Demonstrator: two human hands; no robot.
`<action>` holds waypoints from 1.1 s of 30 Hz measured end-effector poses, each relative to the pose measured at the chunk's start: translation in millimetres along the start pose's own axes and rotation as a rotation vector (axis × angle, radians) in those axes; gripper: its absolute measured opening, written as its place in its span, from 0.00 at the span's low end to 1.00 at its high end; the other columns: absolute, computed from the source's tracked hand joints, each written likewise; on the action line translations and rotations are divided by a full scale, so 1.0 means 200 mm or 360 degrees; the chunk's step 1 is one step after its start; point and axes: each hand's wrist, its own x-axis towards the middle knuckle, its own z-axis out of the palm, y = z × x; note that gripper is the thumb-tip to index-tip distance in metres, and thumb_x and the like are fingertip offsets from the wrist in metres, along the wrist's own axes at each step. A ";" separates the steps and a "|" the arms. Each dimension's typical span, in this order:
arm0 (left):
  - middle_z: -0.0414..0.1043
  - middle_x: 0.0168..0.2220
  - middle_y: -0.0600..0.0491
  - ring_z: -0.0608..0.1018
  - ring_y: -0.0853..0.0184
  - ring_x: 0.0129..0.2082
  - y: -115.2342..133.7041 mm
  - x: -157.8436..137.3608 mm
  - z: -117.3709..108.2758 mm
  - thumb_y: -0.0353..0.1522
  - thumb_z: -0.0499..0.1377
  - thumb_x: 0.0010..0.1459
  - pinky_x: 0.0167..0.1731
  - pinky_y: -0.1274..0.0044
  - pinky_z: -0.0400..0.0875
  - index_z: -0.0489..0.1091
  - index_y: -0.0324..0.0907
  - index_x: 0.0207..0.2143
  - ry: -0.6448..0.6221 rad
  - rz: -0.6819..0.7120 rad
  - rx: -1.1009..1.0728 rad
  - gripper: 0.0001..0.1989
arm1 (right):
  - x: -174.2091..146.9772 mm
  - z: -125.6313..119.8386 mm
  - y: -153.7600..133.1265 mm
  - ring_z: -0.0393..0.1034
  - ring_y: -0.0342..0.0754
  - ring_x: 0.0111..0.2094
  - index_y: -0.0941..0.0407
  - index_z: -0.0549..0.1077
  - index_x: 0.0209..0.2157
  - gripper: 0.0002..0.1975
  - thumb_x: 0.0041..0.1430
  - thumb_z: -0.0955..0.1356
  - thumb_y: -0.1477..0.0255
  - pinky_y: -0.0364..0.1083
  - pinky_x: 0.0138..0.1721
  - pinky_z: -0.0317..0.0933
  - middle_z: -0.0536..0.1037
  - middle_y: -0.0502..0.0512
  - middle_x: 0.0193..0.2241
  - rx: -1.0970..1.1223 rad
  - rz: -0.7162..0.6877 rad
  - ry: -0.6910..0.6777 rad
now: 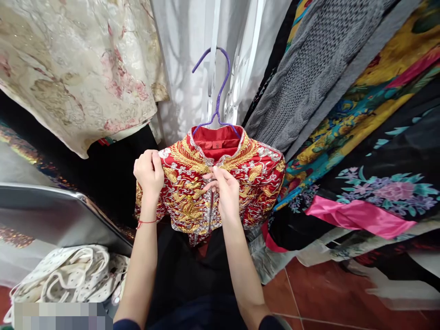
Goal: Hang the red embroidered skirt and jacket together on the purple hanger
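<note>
A red jacket (192,197) with gold and silver embroidery hangs in front of me on a purple hanger (220,94). Its stand collar lies open at the top, and a small red label (217,145) shows inside. My left hand (149,172) is closed on the jacket's shoulder at the left side, with a thin red string round the wrist. At the front opening, just below the collar, my right hand (223,188) has thumb and fingertips pinched at the edge. Whatever small part lies between those fingertips is hidden.
A cream floral garment (79,68) hangs at upper left. On the right hang a grey cable-knit piece (309,78) and a black floral garment with a pink band (357,217). White curtains (185,59) are behind. Dotted white cloth (75,270) lies bundled at lower left, above red floor tiles (319,288).
</note>
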 end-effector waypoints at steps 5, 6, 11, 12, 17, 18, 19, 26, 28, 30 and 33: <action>0.73 0.33 0.47 0.73 0.63 0.34 0.00 -0.02 -0.02 0.40 0.43 0.70 0.42 0.71 0.63 0.69 0.41 0.35 -0.0033 -0.0009 -0.0042 0.20 | 0.01 0.00 0.02 0.67 0.36 0.16 0.58 0.76 0.29 0.18 0.55 0.72 0.56 0.39 0.19 0.50 0.81 0.51 0.25 -0.0060 -0.0067 0.0026; 0.74 0.35 0.46 0.74 0.62 0.35 0.00 -0.03 -0.03 0.40 0.43 0.70 0.44 0.70 0.63 0.70 0.41 0.36 -0.0029 -0.0017 -0.0052 0.20 | 0.01 0.00 0.03 0.66 0.36 0.15 0.58 0.76 0.29 0.17 0.55 0.72 0.56 0.39 0.19 0.51 0.80 0.51 0.24 -0.0072 -0.0099 0.0034; 0.67 0.60 0.38 0.67 0.54 0.62 0.06 -0.16 -0.05 0.41 0.48 0.68 0.63 0.63 0.55 0.65 0.39 0.59 -0.0042 -0.0079 -0.0042 0.23 | -0.04 -0.06 0.14 0.63 0.37 0.14 0.57 0.75 0.28 0.17 0.56 0.72 0.56 0.40 0.19 0.55 0.77 0.48 0.21 -0.0112 -0.0158 0.0083; 0.59 0.66 0.37 0.60 0.52 0.68 0.08 -0.21 -0.06 0.42 0.51 0.67 0.66 0.61 0.50 0.59 0.38 0.65 -0.0086 -0.0105 -0.0051 0.28 | -0.06 -0.08 0.17 0.62 0.37 0.14 0.57 0.75 0.28 0.17 0.55 0.72 0.56 0.40 0.19 0.56 0.76 0.47 0.20 -0.0111 -0.0136 0.0084; 0.54 0.69 0.36 0.56 0.51 0.70 0.15 -0.57 -0.10 0.40 0.58 0.64 0.68 0.58 0.49 0.59 0.40 0.65 -0.0216 -0.0288 -0.0204 0.30 | -0.16 -0.15 0.33 0.64 0.38 0.15 0.57 0.76 0.28 0.18 0.54 0.72 0.55 0.41 0.20 0.57 0.73 0.46 0.18 -0.0133 0.0052 0.0036; 0.63 0.64 0.38 0.63 0.53 0.67 0.16 -0.65 -0.10 0.40 0.58 0.65 0.66 0.59 0.54 0.65 0.41 0.60 -0.0215 -0.0308 -0.0269 0.24 | -0.18 -0.16 0.37 0.64 0.38 0.16 0.57 0.76 0.28 0.18 0.54 0.72 0.54 0.41 0.21 0.58 0.73 0.46 0.18 -0.0155 0.0080 0.0035; 0.70 0.58 0.40 0.69 0.56 0.61 0.17 -0.73 -0.09 0.39 0.58 0.65 0.63 0.61 0.60 0.69 0.41 0.54 -0.0236 -0.0336 -0.0355 0.18 | -0.21 -0.18 0.41 0.64 0.39 0.16 0.57 0.76 0.28 0.19 0.55 0.72 0.54 0.41 0.21 0.59 0.72 0.46 0.18 -0.0181 0.0106 0.0037; 0.76 0.36 0.51 0.78 0.64 0.39 0.23 -0.91 -0.04 0.40 0.57 0.65 0.45 0.72 0.71 0.70 0.44 0.35 -0.0688 -0.0604 -0.0739 0.10 | -0.35 -0.31 0.61 0.61 0.39 0.16 0.55 0.72 0.25 0.21 0.52 0.73 0.51 0.42 0.21 0.57 0.67 0.43 0.16 -0.0316 0.0318 0.0006; 0.74 0.34 0.52 0.77 0.65 0.37 0.24 -0.92 -0.02 0.42 0.59 0.63 0.45 0.72 0.70 0.68 0.44 0.33 -0.0678 -0.0664 -0.0671 0.11 | -0.34 -0.35 0.61 0.60 0.39 0.16 0.55 0.71 0.24 0.22 0.52 0.72 0.50 0.42 0.22 0.58 0.67 0.43 0.16 -0.0368 0.0368 -0.0096; 0.73 0.32 0.54 0.76 0.66 0.35 0.24 -0.94 0.00 0.43 0.61 0.60 0.42 0.74 0.69 0.66 0.44 0.32 -0.0736 -0.0752 -0.0585 0.13 | -0.33 -0.39 0.60 0.61 0.40 0.17 0.55 0.71 0.24 0.21 0.53 0.71 0.50 0.42 0.23 0.60 0.68 0.44 0.17 -0.0440 0.0419 -0.0220; 0.73 0.31 0.55 0.76 0.67 0.32 0.22 -1.01 0.04 0.45 0.63 0.58 0.37 0.76 0.67 0.65 0.44 0.30 -0.0872 -0.0906 -0.0365 0.16 | -0.30 -0.45 0.62 0.63 0.40 0.19 0.55 0.71 0.24 0.21 0.53 0.70 0.51 0.42 0.26 0.62 0.69 0.44 0.18 -0.0581 0.0521 -0.0281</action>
